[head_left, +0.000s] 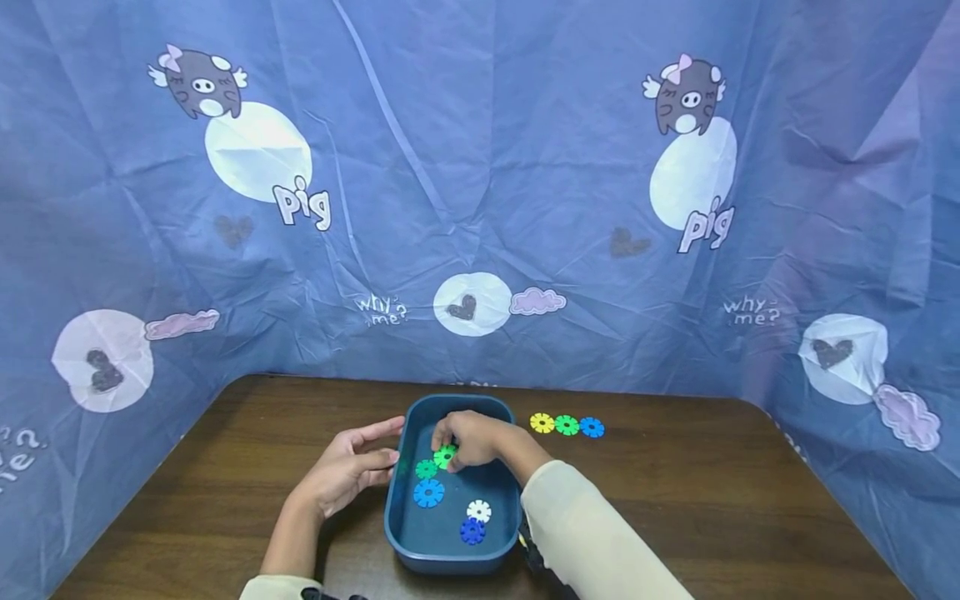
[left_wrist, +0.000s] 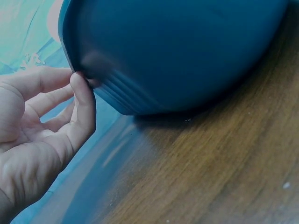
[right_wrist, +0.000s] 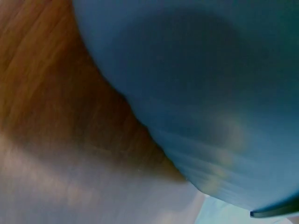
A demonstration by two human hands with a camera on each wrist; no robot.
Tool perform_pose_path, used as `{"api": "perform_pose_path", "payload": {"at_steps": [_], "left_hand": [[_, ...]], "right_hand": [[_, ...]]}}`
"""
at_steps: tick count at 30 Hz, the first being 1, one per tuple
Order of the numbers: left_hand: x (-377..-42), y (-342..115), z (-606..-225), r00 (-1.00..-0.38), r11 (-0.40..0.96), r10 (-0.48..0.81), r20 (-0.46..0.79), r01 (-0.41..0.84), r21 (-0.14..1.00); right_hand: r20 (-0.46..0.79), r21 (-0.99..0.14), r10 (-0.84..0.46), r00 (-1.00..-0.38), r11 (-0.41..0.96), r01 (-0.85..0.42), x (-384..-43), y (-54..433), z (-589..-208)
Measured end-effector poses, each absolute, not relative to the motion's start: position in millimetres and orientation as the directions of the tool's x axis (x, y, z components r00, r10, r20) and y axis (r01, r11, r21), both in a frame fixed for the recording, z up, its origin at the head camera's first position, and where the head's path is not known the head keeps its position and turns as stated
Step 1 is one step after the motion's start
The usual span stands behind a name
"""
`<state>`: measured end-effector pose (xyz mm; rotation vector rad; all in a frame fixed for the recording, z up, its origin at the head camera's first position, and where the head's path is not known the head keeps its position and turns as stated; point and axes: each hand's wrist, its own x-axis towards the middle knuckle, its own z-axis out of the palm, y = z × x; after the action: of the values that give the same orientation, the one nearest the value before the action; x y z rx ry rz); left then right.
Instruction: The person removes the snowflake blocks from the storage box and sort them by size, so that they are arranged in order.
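A dark blue tub (head_left: 452,557) stands on the table. My right hand (head_left: 472,437) reaches down into it and pinches a bright green notched disc (head_left: 445,457) between thumb and fingers. Close beside that disc lie a darker green disc (head_left: 426,469) and a light blue disc (head_left: 429,492). Nearer the front of the tub, a white disc (head_left: 479,511) touches or overlaps a dark blue disc (head_left: 472,531). My left hand (head_left: 348,467) touches the tub's left side with its fingertips, fingers mostly extended. In the right wrist view only the tub's outer wall (right_wrist: 187,93) shows; the hand is hidden.
Right of the tub, a yellow disc (head_left: 542,423), a green disc (head_left: 567,425) and a blue disc (head_left: 592,427) lie in a row on the brown wooden table (head_left: 675,500). A blue printed cloth (head_left: 480,167) hangs behind and at both sides.
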<state>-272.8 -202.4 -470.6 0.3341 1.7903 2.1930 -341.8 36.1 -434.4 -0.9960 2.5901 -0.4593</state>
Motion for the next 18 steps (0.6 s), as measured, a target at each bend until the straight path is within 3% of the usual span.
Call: {"api": "perform_pose_path", "payload": {"at_steps": [5, 18], "left_hand": [[-273.1, -203.2, -471.0, -0.931, -0.182, 0.366, -0.002, -0.074, 0.981], [-271.3, -204.0, -470.4, -0.933, -0.167, 0.360, -0.013, -0.078, 0.983]], "right_hand": [[-0.190, -0.435, -0.684, -0.704, 0.702, -0.565, -342.1, 34.0, -434.5], [-0.064, -0.485, -0.691, -0.720, 0.652, -0.583, -342.6, 38.5, -436.1]]}}
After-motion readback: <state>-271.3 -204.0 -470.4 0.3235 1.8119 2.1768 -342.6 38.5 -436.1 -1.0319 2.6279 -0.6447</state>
